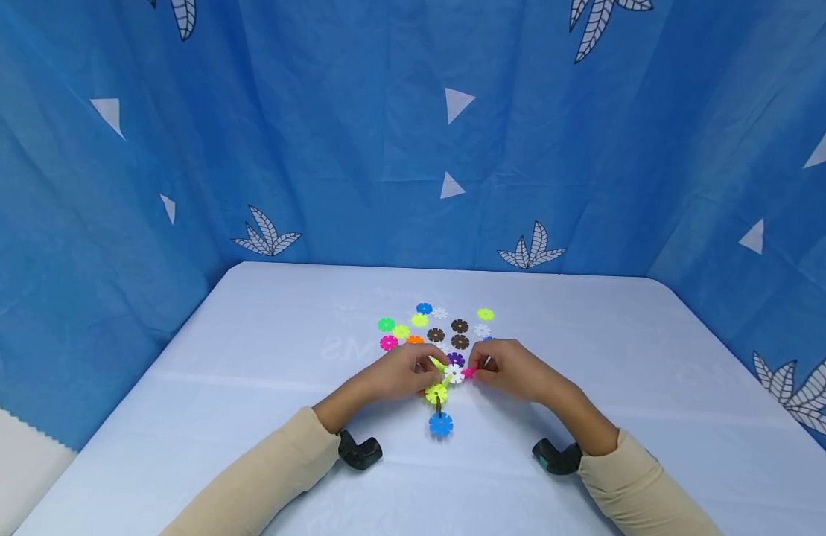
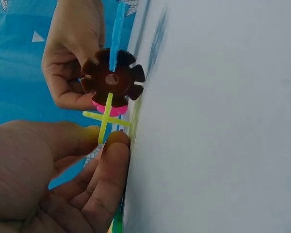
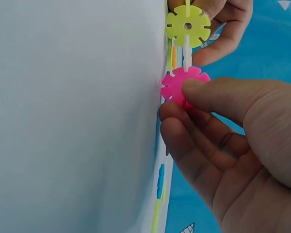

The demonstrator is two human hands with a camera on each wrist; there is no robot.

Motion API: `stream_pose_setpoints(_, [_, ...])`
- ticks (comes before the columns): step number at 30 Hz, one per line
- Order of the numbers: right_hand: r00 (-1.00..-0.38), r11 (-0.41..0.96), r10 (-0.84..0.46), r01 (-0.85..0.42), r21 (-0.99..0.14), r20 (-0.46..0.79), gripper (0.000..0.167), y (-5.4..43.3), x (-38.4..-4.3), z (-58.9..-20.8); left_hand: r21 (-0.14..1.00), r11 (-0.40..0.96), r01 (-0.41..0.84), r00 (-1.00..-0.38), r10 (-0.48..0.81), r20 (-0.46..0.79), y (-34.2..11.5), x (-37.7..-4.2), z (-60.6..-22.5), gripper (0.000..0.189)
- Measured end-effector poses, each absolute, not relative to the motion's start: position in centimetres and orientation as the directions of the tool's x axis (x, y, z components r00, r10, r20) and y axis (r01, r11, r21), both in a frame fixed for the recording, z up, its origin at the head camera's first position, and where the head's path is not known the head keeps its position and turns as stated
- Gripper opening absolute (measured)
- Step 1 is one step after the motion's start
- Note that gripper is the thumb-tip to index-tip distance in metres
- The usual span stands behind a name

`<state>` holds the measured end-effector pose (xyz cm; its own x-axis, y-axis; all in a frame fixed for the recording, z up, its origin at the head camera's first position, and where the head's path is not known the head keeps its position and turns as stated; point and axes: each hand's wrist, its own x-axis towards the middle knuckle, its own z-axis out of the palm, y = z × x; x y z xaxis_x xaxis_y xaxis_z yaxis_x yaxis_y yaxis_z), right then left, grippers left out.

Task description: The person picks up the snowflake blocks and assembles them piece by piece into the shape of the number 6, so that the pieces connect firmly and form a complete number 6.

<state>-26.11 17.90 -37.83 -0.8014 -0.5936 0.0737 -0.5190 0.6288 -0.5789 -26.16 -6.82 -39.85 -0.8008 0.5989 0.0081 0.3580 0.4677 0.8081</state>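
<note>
- Pinched the crossed yellow discs (image 2: 106, 116) between thumb and fingers of the left hand (image 1: 406, 371), likely to steady the whole joined cluster.
- Grasped a pink disc (image 3: 174, 87) by its outer part with the right hand (image 1: 516, 368), coming in from 3 o'clock, probably to leave the opposite rim free towards the white disc (image 1: 454, 374).
- Had pink and white touching between both hands; could not tell the depth of the joint.
- Held a brown disc (image 2: 128, 85) and a blue disc (image 1: 441, 424) out towards 6 o'clock, seemingly raised off the tabletop (image 1: 285, 335), perhaps to give the crosswise pieces clearance.
- Had loose discs, including green (image 1: 386, 324) and purple (image 1: 456, 359), spread from 11 to 1 o'clock, presumably for easy reach and colour picking.
</note>
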Motion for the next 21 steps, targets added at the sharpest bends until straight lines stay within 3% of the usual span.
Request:
stream_pose_setpoints(11, [-0.782, 0.568, -0.618, -0.52, -0.638, 0.088, 0.012, 17.6, -26.0, -38.4, 0.858, 0.418, 0.298, -0.848, 0.528, 0.037, -6.5, -26.5, -40.6, 0.007])
stream_pose_setpoints(21, [-0.782, 0.532, -0.612, -0.515, -0.672, 0.116, 0.012, 17.6, -26.4, -38.9, 0.899, 0.352, 0.26, -0.845, 0.534, 0.036, -6.3, -26.6, -40.8, 0.004])
